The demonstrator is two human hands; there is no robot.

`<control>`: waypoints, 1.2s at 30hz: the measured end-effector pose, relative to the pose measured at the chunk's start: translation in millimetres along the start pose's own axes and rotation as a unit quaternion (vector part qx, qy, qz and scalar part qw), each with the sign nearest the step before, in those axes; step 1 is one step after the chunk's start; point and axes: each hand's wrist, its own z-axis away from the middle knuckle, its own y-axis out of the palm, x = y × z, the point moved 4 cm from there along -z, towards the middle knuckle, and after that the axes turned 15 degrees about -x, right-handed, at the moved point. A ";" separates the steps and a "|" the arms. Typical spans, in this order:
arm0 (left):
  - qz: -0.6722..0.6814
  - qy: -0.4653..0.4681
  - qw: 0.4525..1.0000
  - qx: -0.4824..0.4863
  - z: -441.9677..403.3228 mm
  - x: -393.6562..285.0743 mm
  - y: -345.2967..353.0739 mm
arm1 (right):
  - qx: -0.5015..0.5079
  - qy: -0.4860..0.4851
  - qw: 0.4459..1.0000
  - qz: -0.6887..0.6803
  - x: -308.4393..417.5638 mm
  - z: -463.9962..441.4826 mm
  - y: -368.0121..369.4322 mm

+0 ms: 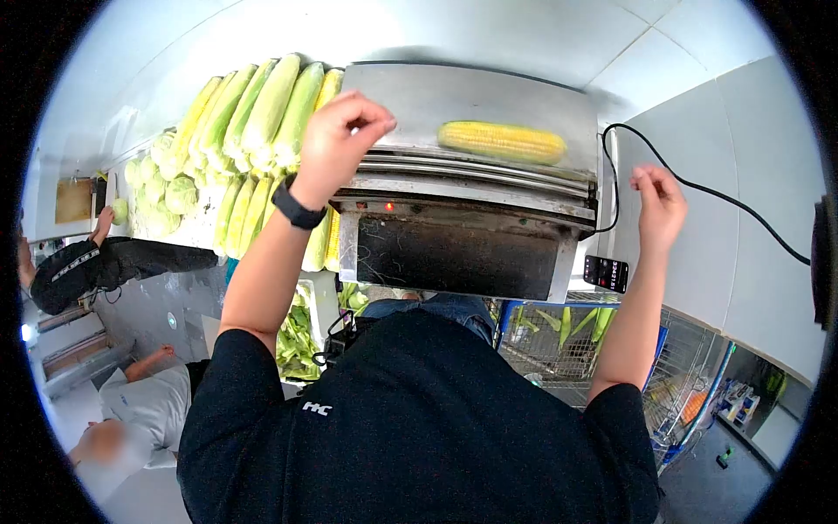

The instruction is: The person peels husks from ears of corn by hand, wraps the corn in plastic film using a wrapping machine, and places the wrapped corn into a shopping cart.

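An ear of corn (502, 141), husk removed and kernels yellow, lies on the flat metal top of a machine with rollers (476, 179). My left hand (343, 131), with a black band at the wrist, is raised over the machine's left end, its fingers curled into a pinch. Off the machine's right end, my right hand (661, 203) is closed the same way. Whatever the fingertips may hold is too small or too clear to make out. Neither hand touches the corn. A dark plate (454, 258) and a small red light are on the machine's front.
Husked corn ears (271, 105) are piled left of the machine, with round green vegetables (166, 192) beyond. A phone (606, 273) lies near the right front corner. A black cable (716, 188) runs rightward. Below stands a wire cart (559, 349). Other people are at left.
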 end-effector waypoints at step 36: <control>-0.228 0.173 0.926 0.247 0.8 -3.2 135.1 | 0.252 -0.334 0.878 0.232 27.5 18.1 124.8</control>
